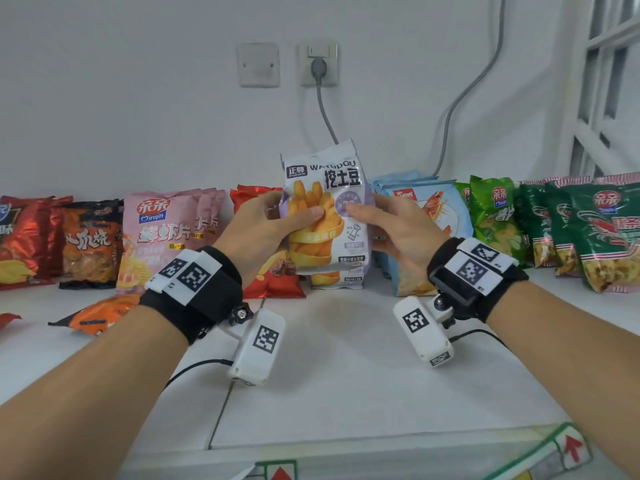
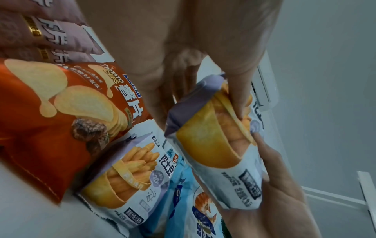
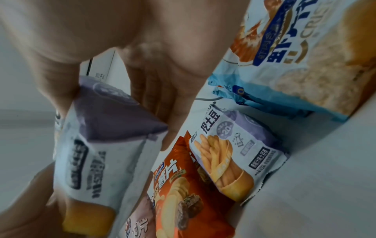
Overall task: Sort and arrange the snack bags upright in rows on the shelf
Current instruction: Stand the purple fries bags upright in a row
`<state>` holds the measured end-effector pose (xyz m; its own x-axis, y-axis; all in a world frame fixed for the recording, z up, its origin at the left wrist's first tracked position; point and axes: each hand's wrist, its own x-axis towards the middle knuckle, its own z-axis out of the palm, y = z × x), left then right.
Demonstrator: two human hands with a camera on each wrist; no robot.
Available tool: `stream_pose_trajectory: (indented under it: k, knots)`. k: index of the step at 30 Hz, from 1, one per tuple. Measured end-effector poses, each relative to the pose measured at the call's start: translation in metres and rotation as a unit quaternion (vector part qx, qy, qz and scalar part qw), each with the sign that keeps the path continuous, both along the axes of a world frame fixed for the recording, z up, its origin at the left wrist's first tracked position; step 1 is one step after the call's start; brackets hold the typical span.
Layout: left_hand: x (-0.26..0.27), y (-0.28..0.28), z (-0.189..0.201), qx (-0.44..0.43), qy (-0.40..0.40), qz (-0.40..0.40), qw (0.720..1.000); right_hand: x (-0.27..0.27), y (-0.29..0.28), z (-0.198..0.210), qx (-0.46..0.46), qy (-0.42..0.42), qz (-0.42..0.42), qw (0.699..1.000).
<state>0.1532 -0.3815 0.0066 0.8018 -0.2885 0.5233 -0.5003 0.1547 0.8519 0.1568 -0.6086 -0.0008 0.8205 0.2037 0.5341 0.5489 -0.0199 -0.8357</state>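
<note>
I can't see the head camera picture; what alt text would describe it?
Two hands, left hand and right hand, hold a white fries bag upright above a white shelf. Behind it, other snack bags stand in a row against the wall.

Two fries bags (image 1: 329,216), two hands, one socket (image 1: 318,65).

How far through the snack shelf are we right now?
Mostly done: pink prawn-chip bags, blue shrimp bags and green bags stand in rows. In hand: left hand and right hand hold a fries bag above its twin. Left: the orange bag lying flat.
</note>
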Motion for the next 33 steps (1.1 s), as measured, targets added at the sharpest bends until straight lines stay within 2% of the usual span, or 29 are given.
stream_pose_trajectory:
  k: [4, 6, 12, 15, 18, 22, 24, 28, 33]
  knots:
    - [0.003, 0.000, -0.002, 0.022, 0.008, 0.026, 0.999, -0.004, 0.001, 0.002, 0.007, -0.039, -0.052, 0.998]
    - [0.003, 0.001, -0.003, 0.015, 0.007, 0.023, 1.000, -0.005, 0.000, 0.004, 0.012, -0.047, -0.052, 0.997]
    - [0.002, 0.004, 0.000, -0.050, 0.009, 0.001, 0.999, -0.010, -0.004, 0.009, 0.064, 0.001, 0.058, 0.996]
    - [0.000, 0.001, -0.001, -0.069, 0.019, -0.003, 0.997, -0.010, -0.003, 0.007, 0.074, 0.025, 0.079, 0.994]
    - [0.002, 0.001, -0.003, -0.032, 0.016, 0.006, 0.999, -0.009, 0.000, 0.003, 0.058, 0.031, 0.063, 0.996]
    - [-0.003, 0.000, 0.000, 0.085, -0.012, 0.002, 0.996, -0.009, 0.005, 0.001, 0.032, 0.013, -0.002, 0.999]
    - [-0.002, -0.002, -0.001, 0.114, -0.029, 0.017, 0.993, -0.008, 0.007, 0.001, 0.003, 0.000, -0.019, 1.000]
    - [0.003, 0.003, -0.001, 0.074, -0.034, 0.020, 0.997, -0.008, 0.007, 0.003, 0.013, 0.005, 0.024, 1.000]
    - [0.002, 0.002, 0.001, -0.023, -0.009, 0.000, 1.000, -0.009, 0.003, 0.006, 0.043, 0.022, 0.079, 0.996]
